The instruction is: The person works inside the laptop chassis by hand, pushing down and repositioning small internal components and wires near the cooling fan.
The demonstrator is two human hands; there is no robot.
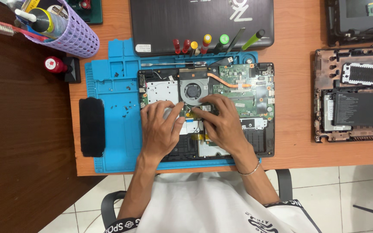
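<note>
An opened laptop base [262,129] lies on a blue repair mat [117,129], with its green circuit board [238,82], round cooling fan [192,91] and copper heat pipe showing. My left hand [160,129] rests on the silver plate left of the fan, fingers reaching toward a small connector just below the fan. My right hand [223,123] lies over the board's middle, fingertips pinching at that same spot from the right. The fingers of both hands meet there. What they pinch is too small to tell.
Several screwdrivers [206,43] stand in the mat's top slot below a closed black laptop [195,21]. Loose screws [128,105] dot the mat. A black pad [92,126] lies left, a purple basket [74,34] top left, and another opened laptop chassis [355,95] at the right.
</note>
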